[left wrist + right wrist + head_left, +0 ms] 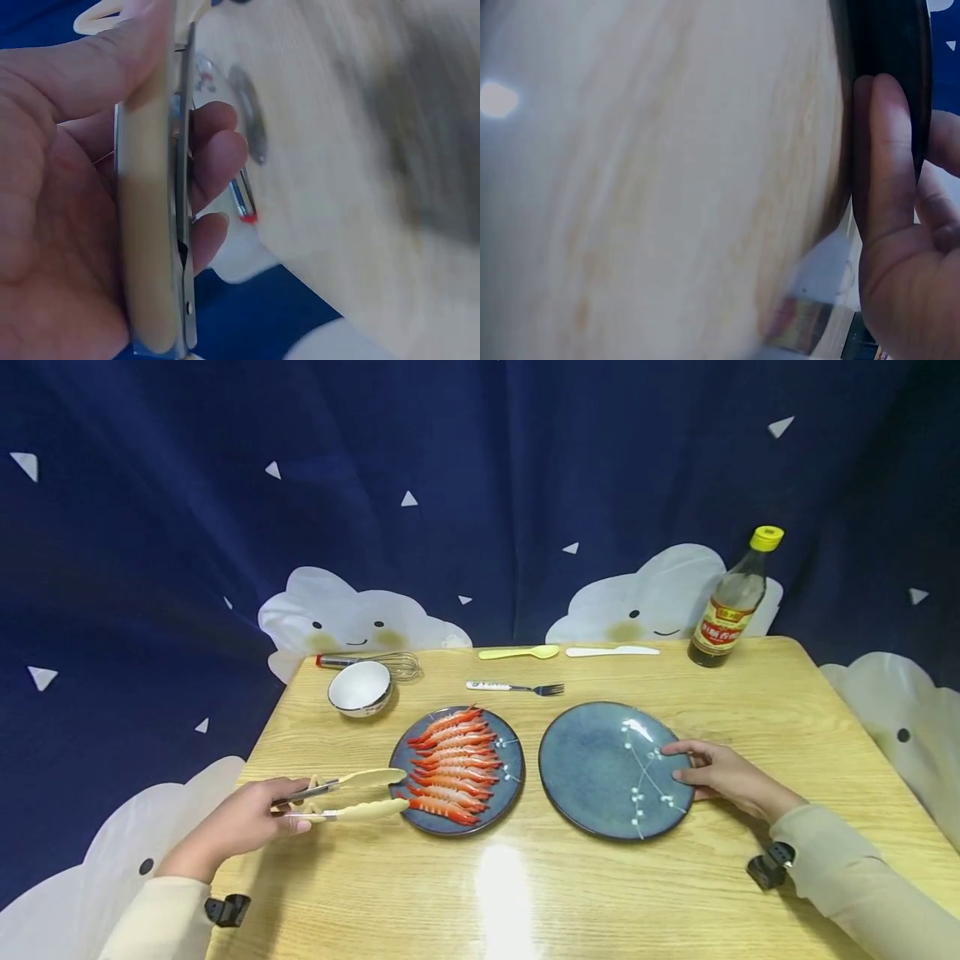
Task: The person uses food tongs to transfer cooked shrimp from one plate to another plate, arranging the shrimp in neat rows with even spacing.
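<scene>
In the head view, my left hand (pixel 243 820) grips tongs (pixel 367 812) with cream tips and metal arms. The tips are spread apart and reach the left rim of a blue plate (pixel 513 789). Several red-and-white shrimp (pixel 453 770) lie in a stacked row on that plate. The left wrist view shows my thumb and fingers wrapped around the tongs' handle (pixel 150 225). A larger blue plate (pixel 585 768) with a white blossom pattern holds nothing. My right hand (pixel 735 783) pinches its right rim, thumb and fingers on opposite faces of the plate edge (pixel 889 45).
A white bowl (pixel 360 687) and a whisk (pixel 401 666) stand at the back left. Along the back lie a yellow spoon (pixel 517 652), a white knife (pixel 611 651) and a fork (pixel 498 686). A yellow-capped sauce bottle (pixel 722 627) stands back right, before a dark blue curtain (pixel 480 485).
</scene>
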The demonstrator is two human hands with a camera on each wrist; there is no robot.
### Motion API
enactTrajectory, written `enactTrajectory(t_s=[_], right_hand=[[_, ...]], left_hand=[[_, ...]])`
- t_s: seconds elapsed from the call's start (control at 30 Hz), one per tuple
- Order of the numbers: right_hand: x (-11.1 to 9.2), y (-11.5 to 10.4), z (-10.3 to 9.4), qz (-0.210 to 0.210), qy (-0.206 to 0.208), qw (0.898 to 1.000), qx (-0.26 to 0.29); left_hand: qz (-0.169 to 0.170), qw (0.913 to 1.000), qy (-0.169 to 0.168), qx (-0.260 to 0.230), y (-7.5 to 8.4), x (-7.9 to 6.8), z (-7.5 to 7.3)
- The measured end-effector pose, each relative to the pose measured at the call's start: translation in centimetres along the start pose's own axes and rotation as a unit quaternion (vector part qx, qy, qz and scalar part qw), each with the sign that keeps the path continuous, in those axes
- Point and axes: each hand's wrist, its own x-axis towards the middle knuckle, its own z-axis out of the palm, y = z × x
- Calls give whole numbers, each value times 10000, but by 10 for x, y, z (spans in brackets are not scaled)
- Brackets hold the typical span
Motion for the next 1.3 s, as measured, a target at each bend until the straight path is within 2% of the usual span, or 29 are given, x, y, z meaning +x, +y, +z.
enactTrajectory(t_s=[0.13, 0.23, 0.4, 0.63, 0.8, 0.93, 1.17, 1.3], right_hand=[[0, 4, 1, -23, 3, 10000, 91], [0, 6, 2, -48, 14, 9999, 87], [-1, 6, 3, -82, -12, 9999, 97], [-1, 6, 1, -48, 45, 9999, 82], [-1, 3, 0, -22, 58, 9999, 80], [-1, 2, 0, -61, 64, 9999, 90], [0, 2, -1, -45, 105, 9998, 140], [0, 2, 0, -30, 143, 9999, 26]], left_hand=[[204, 9970, -68, 737, 12, 12, -3], [343, 9917, -83, 1239, 15, 19, -4], [604, 9832, -121, 1719, 18, 26, -7], [632, 9809, -278, 1820, 30, 28, -10], [658, 9807, -246, 1826, 29, 25, -6], [732, 9796, -66, 1871, 28, 22, -2], [1197, 9707, 343, 2054, 31, 16, 6], [1033, 9753, 272, 1935, 33, 13, 7]])
